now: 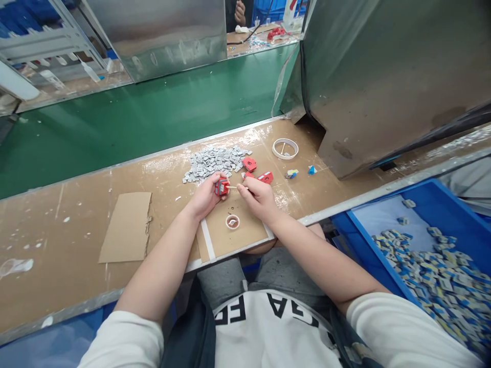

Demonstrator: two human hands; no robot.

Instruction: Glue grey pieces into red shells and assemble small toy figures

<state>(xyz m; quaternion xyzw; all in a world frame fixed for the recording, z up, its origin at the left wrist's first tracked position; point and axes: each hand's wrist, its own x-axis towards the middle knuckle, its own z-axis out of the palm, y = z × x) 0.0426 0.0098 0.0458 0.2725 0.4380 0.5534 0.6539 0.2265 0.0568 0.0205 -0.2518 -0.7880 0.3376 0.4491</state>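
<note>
My left hand [207, 195] is closed around a small red block [221, 187] with dark and pale parts on it. Between the fingers of my right hand [260, 198] is a thin pale stick [232, 187], its tip at the block's right side; whether it touches cannot be made out. Just below both hands stands a small round cup [232, 222] with something brownish and a white bit inside. Behind them lies a heap of small grey pieces [215, 162]. More red blocks [249, 164] rest beside it, one [266, 177] partly behind my right hand.
A white ring [285, 148] with a stick inside lies farther back, near two small blue-and-pale pieces [312, 169]. Torn cardboard [126, 227] lies to the left. At right, a blue bin [364, 240] holds many small pieces. A metal box [383, 87] overhangs the bench. Across the green belt [161, 117], another person's hand [240, 13] shows.
</note>
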